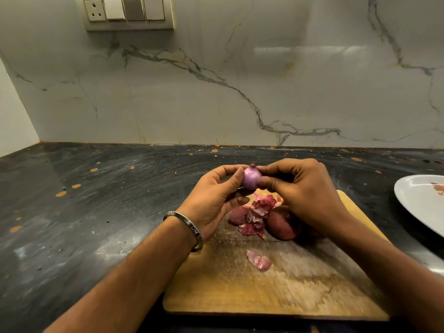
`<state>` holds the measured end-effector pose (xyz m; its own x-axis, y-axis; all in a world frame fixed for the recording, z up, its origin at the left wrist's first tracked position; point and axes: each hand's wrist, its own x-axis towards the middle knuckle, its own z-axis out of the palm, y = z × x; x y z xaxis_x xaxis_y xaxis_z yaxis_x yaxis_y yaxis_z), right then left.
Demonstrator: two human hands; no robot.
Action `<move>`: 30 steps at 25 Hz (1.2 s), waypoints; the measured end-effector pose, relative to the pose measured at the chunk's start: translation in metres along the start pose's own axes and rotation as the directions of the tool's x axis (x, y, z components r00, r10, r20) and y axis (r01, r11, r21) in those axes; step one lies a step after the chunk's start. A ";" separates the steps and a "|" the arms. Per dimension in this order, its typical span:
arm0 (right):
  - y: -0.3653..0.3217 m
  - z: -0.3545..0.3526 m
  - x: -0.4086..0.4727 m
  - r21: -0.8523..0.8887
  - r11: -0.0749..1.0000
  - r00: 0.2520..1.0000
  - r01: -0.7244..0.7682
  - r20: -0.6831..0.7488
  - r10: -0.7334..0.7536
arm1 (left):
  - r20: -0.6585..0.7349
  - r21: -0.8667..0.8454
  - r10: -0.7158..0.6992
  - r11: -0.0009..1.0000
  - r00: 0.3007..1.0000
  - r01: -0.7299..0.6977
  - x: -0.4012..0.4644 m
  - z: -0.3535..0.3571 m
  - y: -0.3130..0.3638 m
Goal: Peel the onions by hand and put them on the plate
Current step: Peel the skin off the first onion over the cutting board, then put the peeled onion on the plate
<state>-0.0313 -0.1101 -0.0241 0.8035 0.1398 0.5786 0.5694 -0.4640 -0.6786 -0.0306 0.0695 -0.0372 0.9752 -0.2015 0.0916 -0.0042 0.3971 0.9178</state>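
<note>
A dark stone counter (pixel 96 212) fills the lower view, flecked with orange spots, and meets a pale veined marble wall (pixel 216 92) that carries a switch plate (pixel 128 12) at the upper left. A wooden cutting board (pixel 276 289) lies on the counter in front of the person, its long side running left to right. A white plate (pixel 418 200) sits on the counter at the right edge, just beside the board's far right corner and only partly in view; a small reddish scrap lies on it.

The person's left hand (pixel 216 200) and right hand (pixel 305 188) meet above the board's far edge, and both hold one small peeled onion (pixel 251 179) between them. The left thumb and curled fingers pinch its left side; the right thumb and fingertips pinch its right side. The onion is glossy pale purple, its long axis roughly upright, with a dark stub pointing up and slightly away from the camera. A metal bangle (pixel 189 224) circles the left wrist.

Below the hands, on the board, an unpeeled red onion (pixel 283 223) rests partly under the right hand, and a smaller unpeeled onion (pixel 237 215) lies to its left. A heap of papery red skins (pixel 257 212) lies between and over them. One loose skin piece (pixel 259 260) lies apart, nearer the person.
</note>
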 end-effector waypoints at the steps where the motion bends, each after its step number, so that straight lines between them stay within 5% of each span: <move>1: 0.001 -0.001 0.001 0.000 1.000 1.000 0.004 -0.017 -0.004 | 0.006 -0.001 -0.001 1.000 1.000 0.001 0.000 0.000 0.000; 14: -0.003 0.001 -0.002 -0.150 0.982 0.989 0.117 0.112 -0.101 | 0.010 -0.013 0.037 0.999 0.999 -0.037 0.004 -0.001 -0.003; 22: 0.000 0.006 -0.004 -0.226 0.959 0.980 0.169 0.144 -0.139 | 0.003 0.275 0.126 0.954 0.992 -0.122 0.002 -0.005 -0.004; 30: -0.027 -0.013 -0.005 -0.213 0.968 0.985 0.136 0.131 -0.110 | 0.008 0.525 0.314 0.806 0.949 -0.271 -0.018 0.023 0.014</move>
<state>-0.0532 -0.1097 -0.0027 0.7520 0.3032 0.5853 0.6232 -0.6162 -0.4815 -0.0529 0.0586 -0.0169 0.9227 -0.0731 0.3785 -0.3842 -0.0956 0.9183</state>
